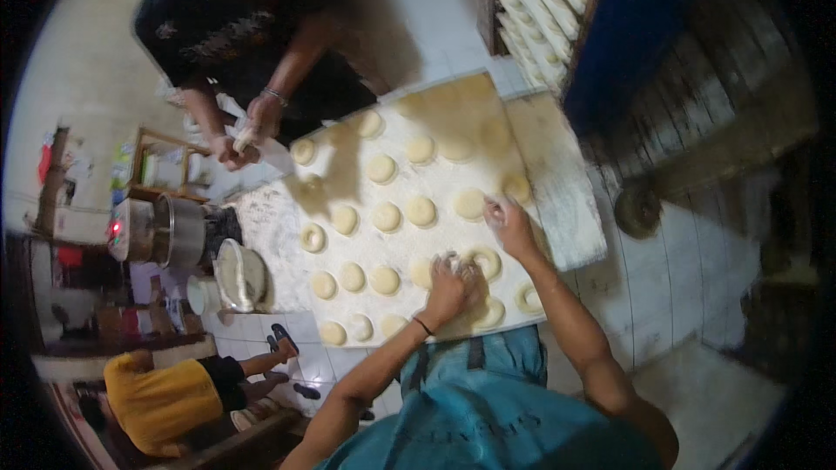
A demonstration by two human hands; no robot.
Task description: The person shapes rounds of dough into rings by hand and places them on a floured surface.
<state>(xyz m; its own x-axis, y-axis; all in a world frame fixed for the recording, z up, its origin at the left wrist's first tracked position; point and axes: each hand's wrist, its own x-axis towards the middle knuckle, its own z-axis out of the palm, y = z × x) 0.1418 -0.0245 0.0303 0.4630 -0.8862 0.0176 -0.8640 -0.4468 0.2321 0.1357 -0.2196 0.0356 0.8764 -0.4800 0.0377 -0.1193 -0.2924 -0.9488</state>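
Observation:
A floured board (348,139) carries rows of pale dough rounds (380,169), and some pieces are rings with a hole, like the dough ring (482,263) near my hands. My left hand (455,289) is low over the board between a dough round (421,273) and that ring, fingers spread and slightly blurred. Beside the right edge, my right hand (510,224) has bent fingers at the rim of another dough round (469,204). Whether those fingers pinch anything is too blurred to see. Another dough ring (528,298) lies at the near right corner.
Across the board a person in a dark shirt (235,43) handles something pale with both hands. A rack of trays (540,9) stands at the far right. At left are a metal pot (181,231) and a white tub (239,276). A person in yellow (165,400) is lower left.

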